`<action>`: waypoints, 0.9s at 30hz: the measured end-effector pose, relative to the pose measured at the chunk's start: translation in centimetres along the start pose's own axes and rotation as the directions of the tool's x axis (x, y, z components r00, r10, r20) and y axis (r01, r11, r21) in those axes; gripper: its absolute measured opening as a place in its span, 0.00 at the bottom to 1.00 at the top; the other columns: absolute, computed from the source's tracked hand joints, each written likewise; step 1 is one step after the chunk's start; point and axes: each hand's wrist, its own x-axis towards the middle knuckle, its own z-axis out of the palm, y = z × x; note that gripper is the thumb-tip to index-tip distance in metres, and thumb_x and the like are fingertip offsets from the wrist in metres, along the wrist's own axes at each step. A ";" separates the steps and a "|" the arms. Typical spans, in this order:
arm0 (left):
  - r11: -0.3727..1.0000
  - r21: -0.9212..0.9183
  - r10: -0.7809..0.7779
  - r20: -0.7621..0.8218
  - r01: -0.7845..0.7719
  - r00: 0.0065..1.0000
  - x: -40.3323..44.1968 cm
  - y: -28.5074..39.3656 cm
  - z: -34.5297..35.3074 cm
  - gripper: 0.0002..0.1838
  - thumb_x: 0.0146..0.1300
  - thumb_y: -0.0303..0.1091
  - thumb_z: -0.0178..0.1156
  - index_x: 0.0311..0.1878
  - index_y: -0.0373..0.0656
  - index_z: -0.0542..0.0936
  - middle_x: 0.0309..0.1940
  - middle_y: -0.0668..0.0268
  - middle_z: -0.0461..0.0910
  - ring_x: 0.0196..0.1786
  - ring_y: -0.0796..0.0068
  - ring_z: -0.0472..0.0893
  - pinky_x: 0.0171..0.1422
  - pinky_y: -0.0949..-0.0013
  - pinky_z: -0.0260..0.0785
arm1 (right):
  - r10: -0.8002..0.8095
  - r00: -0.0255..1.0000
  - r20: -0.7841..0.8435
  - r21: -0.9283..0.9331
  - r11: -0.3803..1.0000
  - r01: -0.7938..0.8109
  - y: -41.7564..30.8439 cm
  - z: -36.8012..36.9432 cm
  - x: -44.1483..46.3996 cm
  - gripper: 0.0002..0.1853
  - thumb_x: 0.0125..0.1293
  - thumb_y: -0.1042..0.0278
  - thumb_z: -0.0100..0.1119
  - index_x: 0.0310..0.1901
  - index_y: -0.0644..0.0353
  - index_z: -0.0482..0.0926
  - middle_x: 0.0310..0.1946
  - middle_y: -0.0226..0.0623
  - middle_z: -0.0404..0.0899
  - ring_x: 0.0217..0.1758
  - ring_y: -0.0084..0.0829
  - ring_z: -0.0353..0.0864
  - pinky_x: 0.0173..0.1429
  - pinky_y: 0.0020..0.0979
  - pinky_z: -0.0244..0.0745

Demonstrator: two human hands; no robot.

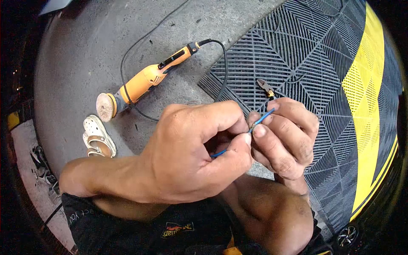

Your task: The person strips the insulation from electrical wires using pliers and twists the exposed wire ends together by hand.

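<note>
A thin blue wire (267,114) runs between my two hands, with a small copper-coloured spot where the fingertips meet. My left hand (195,148) is closed, thumb and index finger pinching the wire, and a short blue length shows below that index finger. My right hand (284,136) pinches the same wire from the other side, its thumb close to my left thumb. Just beyond my right hand are the jaws of diagonal cutters (265,87). Their handles are mostly hidden behind that hand, so I cannot tell whether they touch it.
An orange corded polisher (144,80) with a pale round pad lies on the concrete floor (97,51). Its black cord (225,63) loops toward my hands. Grey interlocking floor tiles (293,55) with a yellow strip (365,106) cover the right. A white clog (98,135) is at left.
</note>
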 end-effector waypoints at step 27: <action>0.887 0.336 0.346 -0.033 -0.315 0.938 0.4 -1.7 -1.7 0.09 0.48 0.15 0.61 0.35 0.32 0.80 0.20 0.62 0.74 0.21 0.72 0.73 0.24 0.69 0.60 | 0.556 0.746 0.367 0.244 0.716 -0.654 -2.1 -0.9 3.1 0.10 0.52 0.84 0.66 0.38 0.71 0.82 0.27 0.43 0.81 0.27 0.32 0.80 0.32 0.28 0.75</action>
